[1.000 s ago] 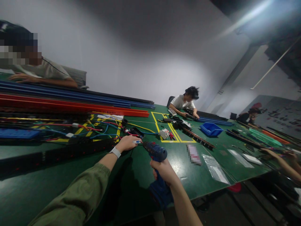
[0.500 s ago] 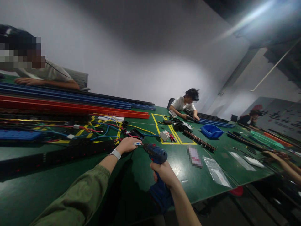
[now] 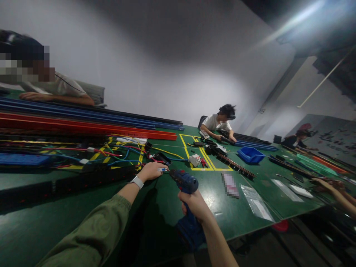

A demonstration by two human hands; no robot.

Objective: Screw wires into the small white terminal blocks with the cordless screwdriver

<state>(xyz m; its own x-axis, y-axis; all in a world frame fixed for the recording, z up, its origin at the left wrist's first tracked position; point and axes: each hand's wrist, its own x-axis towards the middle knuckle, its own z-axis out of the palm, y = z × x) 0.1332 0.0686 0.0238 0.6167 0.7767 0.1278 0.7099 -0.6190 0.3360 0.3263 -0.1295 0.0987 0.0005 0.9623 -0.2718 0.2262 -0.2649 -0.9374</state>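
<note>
In my right hand (image 3: pixel 193 205) is a blue cordless drill (image 3: pixel 187 181), its handle wrapped by my fingers. The drill's nose points left at a small white-and-blue part (image 3: pixel 162 170) beside my left fingertips. Those fingers are closed around this part; its exact kind is too small to make out. My left hand (image 3: pixel 151 171) rests at the right end of a long black strip housing (image 3: pixel 97 180). Whether the drill's tip touches the part I cannot tell. Just behind lie a black end piece (image 3: pixel 162 158) and loose coloured wires (image 3: pixel 119 154).
Long red (image 3: pixel 83 126) and blue channels lie behind the wires. A white socket-like part (image 3: pixel 195 160) sits within yellow tape lines. Farther right are a blue bin (image 3: pixel 250 155) and a plastic bag (image 3: pixel 256 203). Other people work around the green table (image 3: pixel 217 218).
My hands, the drill and the small part hold almost the same place. The person at the far right has shifted slightly.
</note>
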